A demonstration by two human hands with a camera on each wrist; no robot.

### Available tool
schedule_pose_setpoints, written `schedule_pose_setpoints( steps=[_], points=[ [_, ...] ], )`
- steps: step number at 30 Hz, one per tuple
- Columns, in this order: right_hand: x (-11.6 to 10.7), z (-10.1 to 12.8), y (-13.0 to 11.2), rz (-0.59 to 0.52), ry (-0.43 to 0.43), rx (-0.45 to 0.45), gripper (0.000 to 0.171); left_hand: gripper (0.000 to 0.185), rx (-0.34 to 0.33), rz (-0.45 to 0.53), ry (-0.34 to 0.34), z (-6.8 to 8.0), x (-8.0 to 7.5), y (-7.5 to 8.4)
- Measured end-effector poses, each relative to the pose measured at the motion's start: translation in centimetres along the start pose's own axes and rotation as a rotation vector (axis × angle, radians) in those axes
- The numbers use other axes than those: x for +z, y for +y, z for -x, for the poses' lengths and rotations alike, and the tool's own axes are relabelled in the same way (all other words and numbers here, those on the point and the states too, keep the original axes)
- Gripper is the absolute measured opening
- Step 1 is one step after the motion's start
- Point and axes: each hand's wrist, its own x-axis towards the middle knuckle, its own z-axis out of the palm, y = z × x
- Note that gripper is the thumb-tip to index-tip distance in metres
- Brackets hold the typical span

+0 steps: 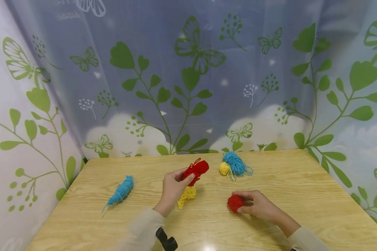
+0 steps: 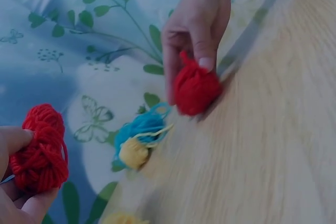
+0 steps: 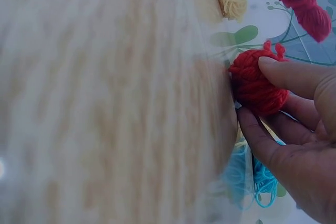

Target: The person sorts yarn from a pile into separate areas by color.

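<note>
My left hand [image 1: 172, 188] grips a bundle of red yarn [image 1: 198, 170] above the middle of the table, thumb across its near side; in the left wrist view this red bundle [image 2: 41, 150] looks long and bunched. Lower and to the right, my right hand [image 1: 260, 205] pinches a small red yarn ball [image 1: 235, 203] between thumb and fingers, close to the tabletop. The right wrist view shows the ball [image 3: 260, 81] with short loops sticking up on top. Just below the left hand's bundle lies a loose yellow yarn skein [image 1: 187, 197], partly hidden by that hand.
A blue yarn bundle [image 1: 120, 190] lies at the table's left. At the back right, a blue yarn skein [image 1: 237, 163] touches a small yellow yarn ball [image 1: 224, 168]. Behind the wooden table [image 1: 144, 223] hangs a leaf-and-butterfly patterned curtain [image 1: 163, 69].
</note>
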Motion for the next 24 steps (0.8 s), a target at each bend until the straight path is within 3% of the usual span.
schedule_pose_setpoints(
  steps=[6, 15, 24],
  points=[
    [0.0, -0.1, 0.1, 0.023, 0.010, -0.004, 0.057, 0.031, -0.001, 0.020, -0.012, 0.7, 2.8, -0.8],
    [-0.1, 0.0, 0.2, 0.034, 0.036, 0.002, 0.058, 0.028, -0.074, -0.067, -0.026, 1.9, 6.5, -2.5],
    [0.1, 0.1, 0.3, 0.034, 0.058, -0.014, 0.057, 0.030, -0.084, -0.127, -0.136, 3.3, 7.5, -4.0]
  ],
)
